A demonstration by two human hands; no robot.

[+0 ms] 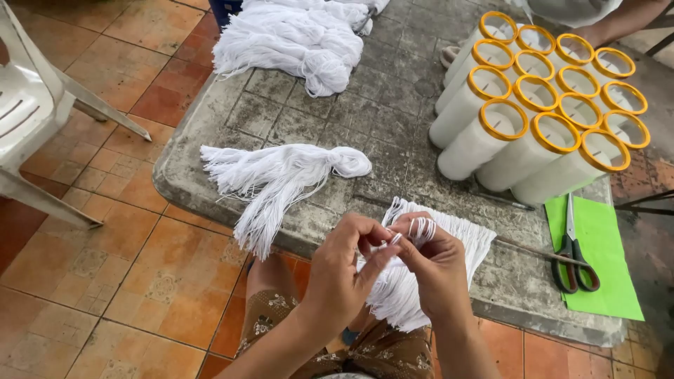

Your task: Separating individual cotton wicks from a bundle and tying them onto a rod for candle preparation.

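My left hand (345, 265) and my right hand (434, 261) meet at the table's near edge, both pinching thin white strings. The strings come from a flat bundle of white strings (460, 235) that lies under my hands and hangs over the edge. Several strands loop over my right fingers. A knotted bundle of white strings (281, 175) lies to the left on the grey stone table (365, 105). A bigger heap of white string bundles (295, 35) sits at the far side.
Several tall white candle tubes with yellow rims (547, 112) stand packed together at the right. Green-handled scissors (572, 260) lie on a green sheet (607, 245). A white plastic chair (35, 112) stands left on the tiled floor. Another person's arm (625, 21) shows top right.
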